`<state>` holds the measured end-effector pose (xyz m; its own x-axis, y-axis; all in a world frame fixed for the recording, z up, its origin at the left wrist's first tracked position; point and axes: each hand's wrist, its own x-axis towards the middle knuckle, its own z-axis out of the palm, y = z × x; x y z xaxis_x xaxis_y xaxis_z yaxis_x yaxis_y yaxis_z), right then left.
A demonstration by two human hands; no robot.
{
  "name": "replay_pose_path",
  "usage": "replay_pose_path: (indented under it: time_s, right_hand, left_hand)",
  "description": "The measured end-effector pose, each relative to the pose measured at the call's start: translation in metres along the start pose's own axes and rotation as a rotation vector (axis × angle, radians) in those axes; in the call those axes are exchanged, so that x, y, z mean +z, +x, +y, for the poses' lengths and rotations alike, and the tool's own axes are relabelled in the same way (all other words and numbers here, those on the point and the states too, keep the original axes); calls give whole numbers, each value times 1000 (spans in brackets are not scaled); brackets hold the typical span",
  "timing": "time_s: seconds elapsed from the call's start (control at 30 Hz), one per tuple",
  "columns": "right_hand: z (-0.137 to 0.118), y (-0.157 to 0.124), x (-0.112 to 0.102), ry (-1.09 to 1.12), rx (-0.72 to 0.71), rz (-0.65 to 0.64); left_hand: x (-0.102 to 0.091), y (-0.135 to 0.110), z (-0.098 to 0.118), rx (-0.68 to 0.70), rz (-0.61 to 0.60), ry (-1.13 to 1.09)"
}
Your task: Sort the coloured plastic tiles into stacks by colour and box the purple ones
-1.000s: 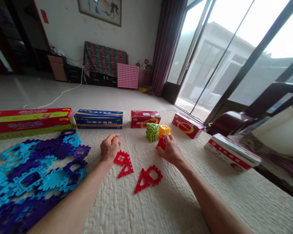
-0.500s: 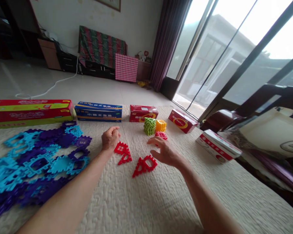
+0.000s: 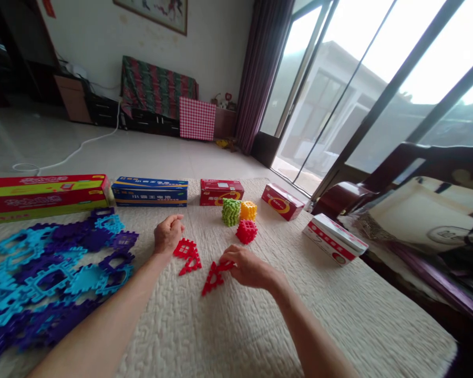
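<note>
My right hand (image 3: pixel 244 266) lies over a flat red plastic piece (image 3: pixel 214 276) on the cream quilted cloth (image 3: pixel 236 325), fingers closed on its upper part. My left hand (image 3: pixel 167 234) rests curled in a loose fist beside two more flat red pieces (image 3: pixel 187 253). Beyond the right hand stands a red cube of interlocked pieces (image 3: pixel 246 231). Behind it are a green cube (image 3: pixel 231 211) and an orange cube (image 3: pixel 248 210).
A heap of blue and purple flat pieces (image 3: pixel 51 268) covers the left of the cloth. Boxes line the far edge: red-yellow (image 3: pixel 43 191), blue (image 3: pixel 150 191), red (image 3: pixel 220 191), another red (image 3: pixel 281 201). A white-red box (image 3: pixel 335 239) lies right, near the edge.
My right hand let go of the red cube, which now stands by the green and orange cubes, and came back to close on a flat red piece. The left hand stayed put.
</note>
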<state>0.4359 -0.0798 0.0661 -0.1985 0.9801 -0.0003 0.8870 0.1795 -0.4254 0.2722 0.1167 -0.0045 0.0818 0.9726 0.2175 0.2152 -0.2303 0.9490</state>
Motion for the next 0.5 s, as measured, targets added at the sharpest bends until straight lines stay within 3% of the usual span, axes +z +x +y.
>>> replay_pose_path:
  time_s: [0.1,0.2,0.3,0.43,0.5]
  right_hand:
    - [3,9,-2,27,142,-18]
    - [7,17,-4,80,240,45]
    - [9,18,-5,66,196,118]
    - [4,14,-1,36,51,56]
    - [-2,15,5,4,115,82]
  left_hand:
    - [0,0,0,-9,-7,2]
    - [0,0,0,15,-12,8]
    - [0,0,0,37,-11,24]
    - [1,0,0,27,-15,22]
    - [1,0,-1,21,-18,11]
